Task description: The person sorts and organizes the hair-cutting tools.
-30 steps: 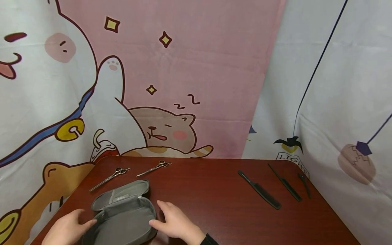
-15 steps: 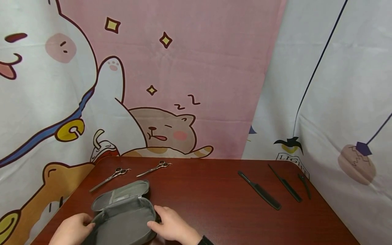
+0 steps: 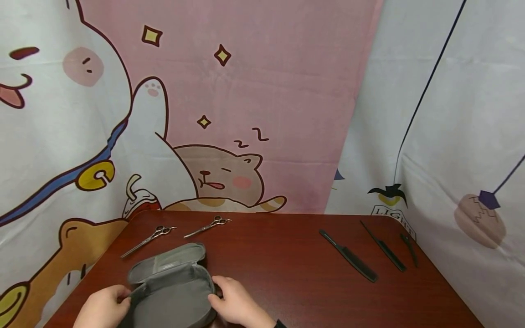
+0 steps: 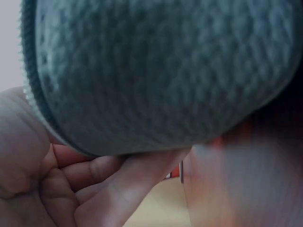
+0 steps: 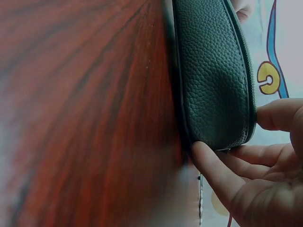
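An unzipped grey-green zip case (image 3: 172,304) lies on the table with its lid (image 3: 166,265) folded back. My left hand (image 3: 102,306) holds the case's left side, thumb near the rim. In the left wrist view, its fingers (image 4: 111,182) reach along the edge of the case's pebbled wall (image 4: 156,71). On the other side, my right hand (image 3: 239,303) grips the right wall. The right wrist view shows its thumb (image 5: 279,113) at the zipped rim and a finger (image 5: 213,165) by the case's base. No items show inside the visible part of the case.
Two pairs of scissors, one (image 3: 149,240) left and one (image 3: 208,226) right, lie behind the case on the brown table (image 3: 283,255). To the right lie a wide dark comb (image 3: 348,256), a thin-tailed comb (image 3: 383,246) and a small dark slender tool (image 3: 410,250). A printed cloth (image 3: 287,91) hangs behind.
My left hand has moved right and taken hold of the case's left side, and my right hand has closed on its right wall. The case has shifted slightly to the right.
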`<state>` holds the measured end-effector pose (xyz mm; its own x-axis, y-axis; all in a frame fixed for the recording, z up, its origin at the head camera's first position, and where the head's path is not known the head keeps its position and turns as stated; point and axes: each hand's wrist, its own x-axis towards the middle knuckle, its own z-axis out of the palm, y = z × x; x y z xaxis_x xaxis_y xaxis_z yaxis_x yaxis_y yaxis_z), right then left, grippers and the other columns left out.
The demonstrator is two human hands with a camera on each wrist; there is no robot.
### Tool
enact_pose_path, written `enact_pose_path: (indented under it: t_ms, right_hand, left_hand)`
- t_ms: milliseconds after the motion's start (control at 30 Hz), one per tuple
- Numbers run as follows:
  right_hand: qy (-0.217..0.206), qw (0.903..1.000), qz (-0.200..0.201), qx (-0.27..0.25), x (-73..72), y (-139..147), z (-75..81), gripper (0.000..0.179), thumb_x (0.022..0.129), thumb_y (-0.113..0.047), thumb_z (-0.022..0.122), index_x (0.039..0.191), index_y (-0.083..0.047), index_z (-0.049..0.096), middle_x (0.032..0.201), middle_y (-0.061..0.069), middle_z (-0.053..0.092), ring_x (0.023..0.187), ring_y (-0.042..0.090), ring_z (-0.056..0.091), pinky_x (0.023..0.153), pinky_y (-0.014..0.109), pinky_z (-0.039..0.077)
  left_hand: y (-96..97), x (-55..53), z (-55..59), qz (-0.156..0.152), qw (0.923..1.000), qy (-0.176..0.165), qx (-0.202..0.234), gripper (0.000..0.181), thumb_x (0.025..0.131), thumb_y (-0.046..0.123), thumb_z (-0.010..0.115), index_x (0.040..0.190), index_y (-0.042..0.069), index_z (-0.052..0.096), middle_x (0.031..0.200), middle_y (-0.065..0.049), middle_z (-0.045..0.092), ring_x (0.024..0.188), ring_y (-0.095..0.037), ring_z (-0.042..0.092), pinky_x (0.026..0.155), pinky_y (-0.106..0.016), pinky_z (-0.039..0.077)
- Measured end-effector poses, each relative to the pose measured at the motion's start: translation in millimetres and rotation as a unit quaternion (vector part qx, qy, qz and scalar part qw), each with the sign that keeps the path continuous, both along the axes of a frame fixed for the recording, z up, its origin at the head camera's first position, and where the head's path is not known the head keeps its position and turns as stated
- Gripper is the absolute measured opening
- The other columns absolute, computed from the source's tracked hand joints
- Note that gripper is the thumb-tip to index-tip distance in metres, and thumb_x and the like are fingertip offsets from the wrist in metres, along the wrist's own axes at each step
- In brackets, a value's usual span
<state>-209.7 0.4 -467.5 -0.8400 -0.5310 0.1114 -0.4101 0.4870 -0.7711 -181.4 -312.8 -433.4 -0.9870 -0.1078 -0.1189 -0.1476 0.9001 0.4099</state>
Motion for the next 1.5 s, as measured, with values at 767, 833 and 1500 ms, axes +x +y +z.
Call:
enact_pose_path:
  t_ms: [767,833,1500]
  right_hand:
    - [0.03,0.9928,-0.114,-0.023,5.0,91,26.8,0.038,0.096,-0.021,0.065,0.126,0.001,0.061,0.113,0.013,0.066,0.092,0.023,0.068,0.074,0.034,0.054]
    - [0.034,0.9916,-0.124,-0.018,4.5,101,29.8,0.036,0.096,-0.021,0.065,0.124,0.001,0.062,0.113,0.014,0.067,0.092,0.024,0.068,0.074,0.036,0.054]
    - [0.005,0.9621,-0.273,-0.004,0.9,170,44.5,0.018,0.092,-0.014,0.07,0.103,-0.003,0.061,0.085,0.002,0.063,0.062,0.012,0.059,0.058,0.031,0.051]
  left_hand:
    - [101.4,-27.7,15.5,-0.064,0.9857,0.149,0.046,0.008,0.083,0.003,0.068,0.084,0.008,0.074,0.076,0.001,0.067,0.062,-0.012,0.051,0.057,-0.034,0.044]
    - [112.1,-32.5,14.0,-0.072,0.9833,0.158,0.054,0.008,0.084,0.002,0.068,0.084,0.008,0.074,0.075,0.001,0.067,0.061,-0.012,0.051,0.056,-0.034,0.043]
    - [204.3,-65.6,11.4,-0.111,0.9518,0.266,0.106,0.009,0.084,0.001,0.07,0.084,0.008,0.075,0.076,-0.001,0.068,0.06,-0.011,0.055,0.054,-0.032,0.046]
